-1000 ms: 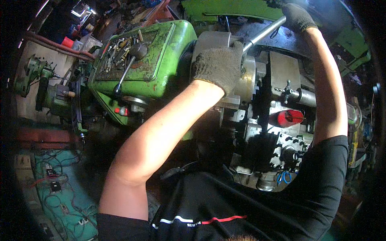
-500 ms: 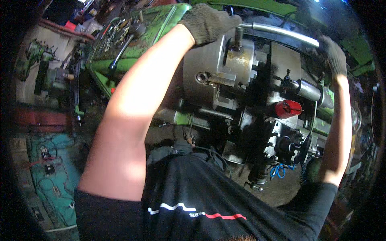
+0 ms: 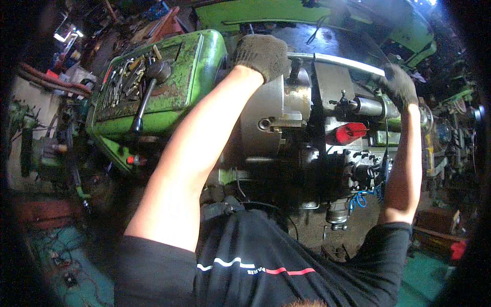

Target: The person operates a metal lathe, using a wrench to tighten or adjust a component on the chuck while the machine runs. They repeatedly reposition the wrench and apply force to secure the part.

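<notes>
My left hand (image 3: 263, 56), in a dark knitted glove, is closed around the left end of a chuck key (image 3: 295, 70) at the top of the big round lathe chuck (image 3: 263, 110). A long bright metal bar (image 3: 340, 61) runs rightward from the key above the machine. My right hand (image 3: 400, 84), also gloved, is wrapped round the bar's right end. Both arms are raised and reach forward. The gloves partly hide the ends of the bar and the key. A jaw (image 3: 286, 123) and an empty square socket (image 3: 264, 124) show on the chuck.
A green headstock (image 3: 204, 56) carries loose wrenches (image 3: 123, 82) and a black-knobbed lever (image 3: 146, 102). Right of the chuck are the tailstock barrel (image 3: 369, 107), a red container (image 3: 350, 133), the tool post (image 3: 362, 174) and a coiled blue hose (image 3: 360, 198).
The whole view has shifted, showing more of the headstock and the machine's far side. Both hands keep their hold on the key and bar, whose slant looks about the same.
</notes>
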Available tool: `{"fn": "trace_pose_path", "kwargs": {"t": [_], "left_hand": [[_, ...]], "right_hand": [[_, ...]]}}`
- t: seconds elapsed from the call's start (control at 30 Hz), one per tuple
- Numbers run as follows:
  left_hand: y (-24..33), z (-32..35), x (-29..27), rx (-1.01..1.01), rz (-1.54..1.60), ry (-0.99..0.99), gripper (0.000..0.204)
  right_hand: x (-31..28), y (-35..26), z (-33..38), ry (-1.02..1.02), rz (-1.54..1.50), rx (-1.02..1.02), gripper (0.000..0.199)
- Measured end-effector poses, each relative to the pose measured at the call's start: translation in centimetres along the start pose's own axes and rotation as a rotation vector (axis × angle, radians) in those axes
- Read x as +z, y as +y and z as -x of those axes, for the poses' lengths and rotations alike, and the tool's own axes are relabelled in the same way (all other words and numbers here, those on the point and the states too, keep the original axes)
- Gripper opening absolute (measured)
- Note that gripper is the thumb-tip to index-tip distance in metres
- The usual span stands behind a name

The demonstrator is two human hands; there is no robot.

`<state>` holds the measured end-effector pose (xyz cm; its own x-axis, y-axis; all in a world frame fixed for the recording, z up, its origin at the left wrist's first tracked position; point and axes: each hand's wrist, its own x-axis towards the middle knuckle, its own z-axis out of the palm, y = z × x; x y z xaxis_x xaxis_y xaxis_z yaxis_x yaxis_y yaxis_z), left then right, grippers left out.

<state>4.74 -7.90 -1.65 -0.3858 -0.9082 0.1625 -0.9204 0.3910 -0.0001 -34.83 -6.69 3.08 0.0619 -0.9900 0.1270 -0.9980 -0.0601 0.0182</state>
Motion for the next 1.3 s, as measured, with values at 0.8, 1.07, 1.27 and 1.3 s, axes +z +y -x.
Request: {"fn": "trace_pose_path", "kwargs": {"t": [0.8,1.07,1.27,1.3], "left_hand": [[-4.1,-8.4,0.5,0.74,0.036,0.089,0.024],[-0.7,-6.2,0.8,0.276,0.032,0.147,0.029],[-1.1,-7.3,2.8,0.245,0.004,0.051,0.025],[-2.5,-7.5,3.0,0.296,-0.025,0.025,0.026]], "right_hand": [[-4.6,-25.1,28.3,-0.172,-0.148,0.493,0.048],[-4.2,-17.8,26.9,-0.446,-0.705,0.357,0.056],[-0.8,-16.6,24.2,-0.512,-1.23,0.283,0.062],[-1.4,-18.0,24.0,-0.558,-1.45,0.383,0.063]]}}
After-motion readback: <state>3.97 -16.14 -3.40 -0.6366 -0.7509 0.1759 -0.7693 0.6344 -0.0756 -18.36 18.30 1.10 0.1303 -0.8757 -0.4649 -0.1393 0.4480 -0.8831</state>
